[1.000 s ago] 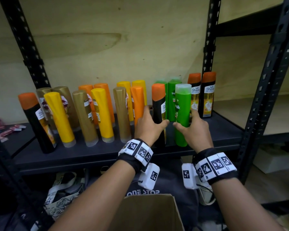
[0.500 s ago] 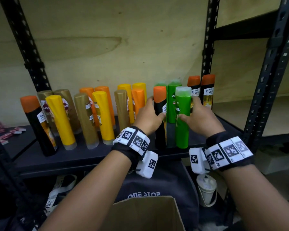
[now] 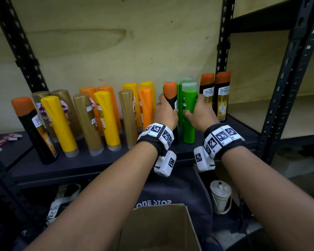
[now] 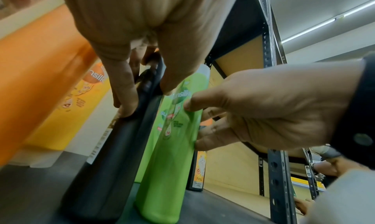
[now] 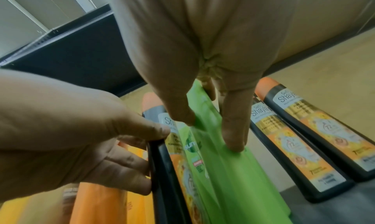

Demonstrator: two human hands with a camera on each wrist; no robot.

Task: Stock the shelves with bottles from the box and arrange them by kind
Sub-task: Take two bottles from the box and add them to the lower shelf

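My left hand [image 3: 168, 110] grips a black bottle with an orange cap [image 3: 170, 91] high on its body. Right beside it, my right hand [image 3: 193, 113] grips a green bottle [image 3: 188, 124]. Both bottles stand upright and touching on the dark shelf [image 3: 91, 162], in front of other green bottles. In the left wrist view my fingers wrap the black bottle [image 4: 109, 163], with the green bottle [image 4: 170, 163] next to it. The right wrist view shows thumb and fingers pinching the green bottle [image 5: 229, 171]. The cardboard box [image 3: 159, 230] sits open below.
Gold, yellow and orange bottles [image 3: 107, 120] fill the shelf to the left, with a lone black bottle [image 3: 34, 131] at the far left. Two black Shayla bottles [image 3: 216, 95] stand at the right by the upright post [image 3: 286, 84]. The neighbouring shelf [image 3: 279, 113] is bare.
Both hands have slid higher up their bottles, and the black and green bottles stand a little further back on the shelf, closer together.
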